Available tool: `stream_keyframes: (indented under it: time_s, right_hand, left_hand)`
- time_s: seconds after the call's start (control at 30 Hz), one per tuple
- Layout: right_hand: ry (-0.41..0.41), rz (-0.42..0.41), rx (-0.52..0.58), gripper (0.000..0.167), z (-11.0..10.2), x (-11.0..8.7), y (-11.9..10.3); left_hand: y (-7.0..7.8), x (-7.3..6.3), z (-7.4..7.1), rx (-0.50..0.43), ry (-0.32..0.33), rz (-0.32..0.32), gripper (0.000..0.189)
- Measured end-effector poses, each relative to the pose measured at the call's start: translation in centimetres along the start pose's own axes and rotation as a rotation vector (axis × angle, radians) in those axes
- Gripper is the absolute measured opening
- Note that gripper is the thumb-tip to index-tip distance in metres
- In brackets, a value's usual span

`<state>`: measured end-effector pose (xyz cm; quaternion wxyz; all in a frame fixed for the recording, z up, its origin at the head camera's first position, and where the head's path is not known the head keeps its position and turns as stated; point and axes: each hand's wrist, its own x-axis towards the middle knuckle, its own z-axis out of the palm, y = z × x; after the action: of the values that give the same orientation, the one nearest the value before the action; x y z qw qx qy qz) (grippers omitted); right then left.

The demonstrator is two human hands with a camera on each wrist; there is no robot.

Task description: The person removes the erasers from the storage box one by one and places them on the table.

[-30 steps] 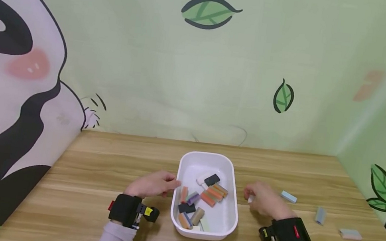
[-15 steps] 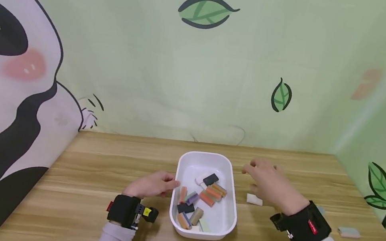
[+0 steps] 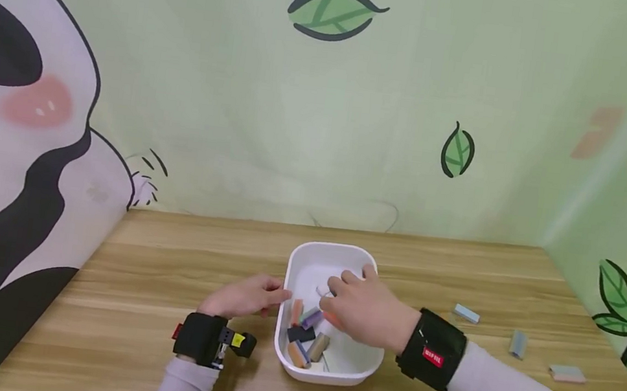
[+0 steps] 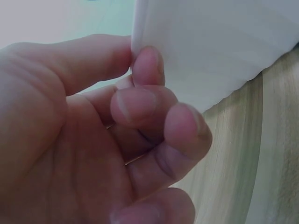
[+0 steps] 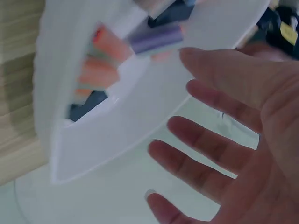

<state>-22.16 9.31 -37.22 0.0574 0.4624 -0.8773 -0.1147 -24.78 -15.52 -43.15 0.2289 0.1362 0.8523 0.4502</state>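
A white plastic box (image 3: 335, 258) holds several small coloured blocks, among them a purple one (image 3: 311, 318), a dark one (image 3: 301, 334) and a tan one (image 3: 319, 347). My left hand (image 3: 242, 296) pinches the box's left rim between thumb and fingers, as the left wrist view shows close up. Over the right half of the box hovers my right hand (image 3: 366, 310), fingers spread and holding nothing in the right wrist view. Beneath it in that view lie orange blocks (image 5: 99, 73), blurred. In the head view this hand covers part of the box's contents.
On the wooden table (image 3: 165, 255) to the right lie a light blue block (image 3: 466, 313), a grey-blue block (image 3: 518, 344) and a grey and pinkish block (image 3: 567, 373). A printed backdrop (image 3: 241, 115) rises behind the table's far edge.
My right hand released a white block on the table right of the box, lifted off, then swung left over the box. The white block is now out of sight. My left hand stayed at the rim.
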Motion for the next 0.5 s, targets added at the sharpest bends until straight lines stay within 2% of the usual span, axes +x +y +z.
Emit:
stream_keyframes:
  time_s: [0.13, 0.23, 0.37, 0.5]
  right_hand:
    - [-0.063, -0.058, -0.019, 0.029, -0.3, 1.6, -1.1]
    - [-0.090, -0.088, 0.040, 0.031, -0.1, 2.6, -1.4]
    - [-0.092, -0.105, 0.186, 0.028, 0.2, 4.0, -1.1]
    - [-0.154, -0.082, 0.368, 0.024, 0.5, 5.7, -0.6]
  left_hand:
    - [-0.1, 0.0, -0.1, 0.011, -0.003, 0.029, 0.027]
    - [-0.1, 0.0, -0.2, 0.020, -0.011, 0.043, 0.027]
    - [-0.2, 0.1, -0.2, 0.028, -0.013, 0.055, 0.026]
    - [-0.3, 0.1, -0.3, 0.023, -0.017, 0.081, 0.028]
